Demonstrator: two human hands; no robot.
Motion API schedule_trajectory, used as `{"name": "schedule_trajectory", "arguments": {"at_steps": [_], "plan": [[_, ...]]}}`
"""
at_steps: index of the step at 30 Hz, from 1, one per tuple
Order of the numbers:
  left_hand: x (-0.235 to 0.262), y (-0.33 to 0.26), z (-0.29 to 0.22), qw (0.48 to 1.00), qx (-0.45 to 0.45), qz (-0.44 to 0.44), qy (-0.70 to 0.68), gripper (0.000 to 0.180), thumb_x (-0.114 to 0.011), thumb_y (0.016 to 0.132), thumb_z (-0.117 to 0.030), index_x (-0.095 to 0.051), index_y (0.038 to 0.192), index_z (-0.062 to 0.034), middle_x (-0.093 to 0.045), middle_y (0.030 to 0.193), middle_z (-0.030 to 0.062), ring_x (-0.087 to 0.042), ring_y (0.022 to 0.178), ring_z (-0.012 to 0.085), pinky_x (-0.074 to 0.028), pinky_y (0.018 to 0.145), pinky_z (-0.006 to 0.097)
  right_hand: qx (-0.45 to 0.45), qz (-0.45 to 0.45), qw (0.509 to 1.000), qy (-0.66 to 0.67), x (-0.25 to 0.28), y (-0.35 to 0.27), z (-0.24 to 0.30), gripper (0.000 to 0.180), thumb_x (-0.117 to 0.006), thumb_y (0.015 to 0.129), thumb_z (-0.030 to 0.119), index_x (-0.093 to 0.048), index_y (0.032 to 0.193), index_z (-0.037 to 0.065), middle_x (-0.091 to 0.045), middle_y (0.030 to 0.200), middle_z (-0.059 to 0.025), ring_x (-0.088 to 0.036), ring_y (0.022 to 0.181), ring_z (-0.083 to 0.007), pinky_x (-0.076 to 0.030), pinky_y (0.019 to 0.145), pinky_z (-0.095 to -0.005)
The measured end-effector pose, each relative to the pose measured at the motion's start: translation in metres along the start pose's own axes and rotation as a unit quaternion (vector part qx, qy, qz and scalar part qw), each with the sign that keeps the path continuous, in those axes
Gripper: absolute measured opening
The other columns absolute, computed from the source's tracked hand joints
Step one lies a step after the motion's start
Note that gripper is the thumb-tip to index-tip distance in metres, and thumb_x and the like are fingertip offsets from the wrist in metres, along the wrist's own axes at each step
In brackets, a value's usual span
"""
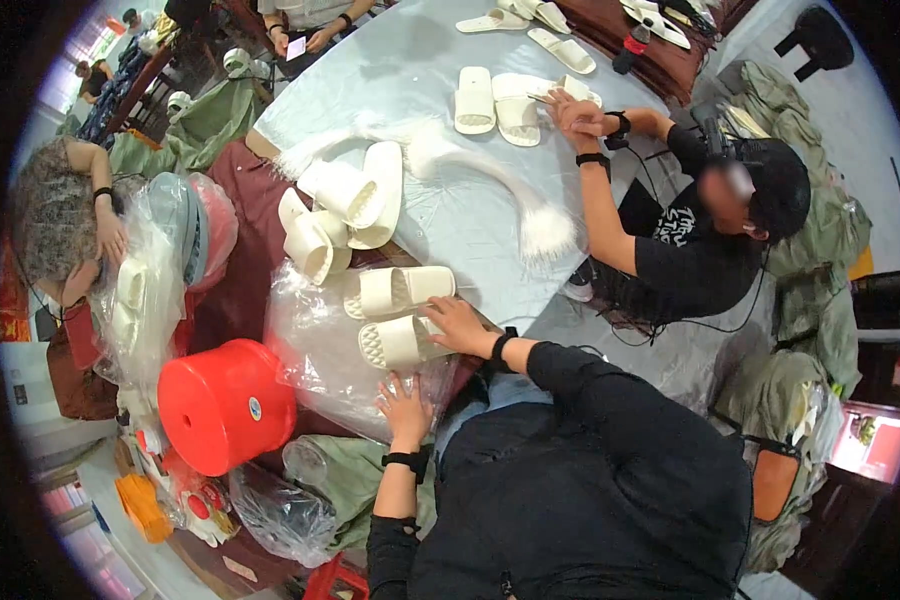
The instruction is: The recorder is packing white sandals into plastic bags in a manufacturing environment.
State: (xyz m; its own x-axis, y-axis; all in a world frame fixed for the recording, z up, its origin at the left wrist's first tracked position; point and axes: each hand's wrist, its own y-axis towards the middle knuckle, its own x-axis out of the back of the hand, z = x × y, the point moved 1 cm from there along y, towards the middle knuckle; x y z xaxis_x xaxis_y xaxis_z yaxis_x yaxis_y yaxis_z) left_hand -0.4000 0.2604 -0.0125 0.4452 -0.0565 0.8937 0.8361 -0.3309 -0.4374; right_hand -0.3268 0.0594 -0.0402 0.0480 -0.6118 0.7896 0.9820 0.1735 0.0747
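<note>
My right hand (pixel 457 326) has its fingers on the right end of a cream slipper (pixel 388 342), at the table's near edge. A matching slipper (pixel 375 292) lies just beyond it, sole down. My left hand (pixel 406 412) is flat with fingers spread on a clear plastic bag (pixel 315 335), just short of the slipper and holding nothing. Farther off, several more cream slippers (pixel 378 205) lie in a loose heap, some leaning on each other. Long bundles of thin white strands (pixel 545 225) curve across the grey table cover (pixel 480 235).
A red plastic tub (pixel 225 405) stands left of my left hand. Bagged slippers (pixel 135 290) are beyond it. At right, a person in black (pixel 710 230) sits with hands by other slippers (pixel 518 110). A dark bottle (pixel 632 48) stands at the far right.
</note>
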Motion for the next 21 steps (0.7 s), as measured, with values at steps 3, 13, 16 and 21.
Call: {"name": "schedule_trajectory", "arguments": {"at_steps": [3, 13, 16, 21], "plan": [[0.003, -0.001, 0.002, 1.000, -0.013, -0.001, -0.008, 0.065, -0.059, 0.073, -0.030, -0.037, 0.133, -0.0209, -0.018, 0.141, 0.0222, -0.017, 0.126, 0.0494, -0.020, 0.098, 0.062, -0.027, -0.054, 0.997, -0.045, -0.021, 0.012, 0.001, 0.049, -0.067, 0.067, 0.023, -0.053, 0.113, 0.014, -0.048, 0.110, -0.0112, -0.048, 0.098, -0.0291, -0.040, 0.078, -0.0409], [0.007, -0.018, 0.003, 0.996, 0.003, -0.075, 0.050, 0.060, -0.059, 0.075, -0.030, -0.041, 0.129, -0.0111, -0.033, 0.135, 0.0205, -0.029, 0.122, 0.0439, -0.023, 0.096, 0.060, 0.043, -0.103, 0.994, 0.006, -0.035, 0.045, 0.013, 0.034, -0.053, 0.067, 0.006, -0.060, 0.100, 0.012, -0.055, 0.091, -0.0130, -0.053, 0.081, -0.0314, -0.042, 0.069, -0.0438], [0.001, -0.022, -0.001, 0.991, 0.059, -0.105, 0.058, 0.047, -0.049, 0.079, -0.018, -0.046, 0.126, -0.0093, -0.038, 0.133, 0.0181, -0.031, 0.122, 0.0430, -0.018, 0.098, 0.061, 0.023, -0.093, 0.995, -0.004, -0.034, 0.052, 0.014, 0.028, -0.053, 0.067, 0.004, -0.061, 0.094, 0.010, -0.055, 0.091, -0.0124, -0.052, 0.085, -0.0312, -0.041, 0.069, -0.0440], [-0.021, -0.017, -0.001, 0.988, 0.119, -0.087, 0.048, 0.055, -0.049, 0.080, -0.016, -0.034, 0.133, -0.0121, -0.030, 0.140, 0.0118, -0.028, 0.126, 0.0389, -0.020, 0.097, 0.062, 0.040, -0.041, 0.998, 0.010, -0.040, 0.070, 0.008, 0.027, -0.054, 0.067, 0.005, -0.061, 0.093, 0.009, -0.054, 0.095, -0.0125, -0.050, 0.085, -0.0319, -0.041, 0.070, -0.0434]]}}
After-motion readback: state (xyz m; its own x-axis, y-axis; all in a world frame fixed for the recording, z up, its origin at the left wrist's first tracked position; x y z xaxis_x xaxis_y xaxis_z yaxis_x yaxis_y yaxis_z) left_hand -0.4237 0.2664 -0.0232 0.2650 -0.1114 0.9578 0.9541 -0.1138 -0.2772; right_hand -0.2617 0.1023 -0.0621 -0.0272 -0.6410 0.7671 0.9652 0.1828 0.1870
